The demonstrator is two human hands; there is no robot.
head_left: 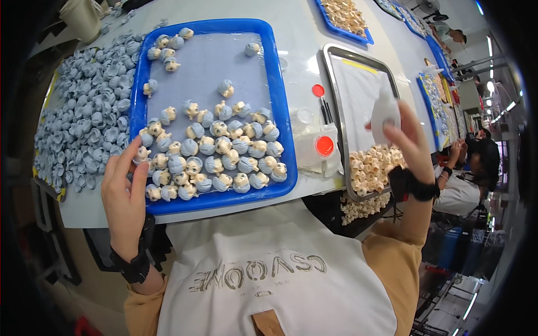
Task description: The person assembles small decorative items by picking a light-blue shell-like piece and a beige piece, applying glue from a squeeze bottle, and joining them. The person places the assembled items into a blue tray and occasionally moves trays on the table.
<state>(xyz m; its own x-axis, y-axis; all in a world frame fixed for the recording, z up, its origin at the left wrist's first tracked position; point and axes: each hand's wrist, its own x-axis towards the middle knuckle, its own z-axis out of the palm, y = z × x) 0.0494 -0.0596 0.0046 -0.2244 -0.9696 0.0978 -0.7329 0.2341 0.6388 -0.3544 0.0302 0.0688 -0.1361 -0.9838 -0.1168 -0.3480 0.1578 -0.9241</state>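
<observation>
Your right hand (412,137) grips a white squeeze bottle (384,115), tapered nozzle (385,85) uppermost; your left hand (120,182) pinches a blue-haired figurine head (142,155).

The surface (297,28) is pale and smooth, its near edge running close under the large blue tray (286,148) at six o'clock. With that tray as the dial's hub, a yellow-edged tray (49,189) sits at nine, mostly buried under its heap of blue pieces. Loose blue pieces (162,22) are scattered toward eleven, and a pale grey jug (84,21) stands at ten. At three come a clear cup (303,116), dark slim brushes (326,110) and, slightly lower, a translucent container (307,152) beside a red-topped pot (324,145). Farther out at three rests a metal tray (332,89); a smaller-looking blue tray (358,39) lies at two.
</observation>
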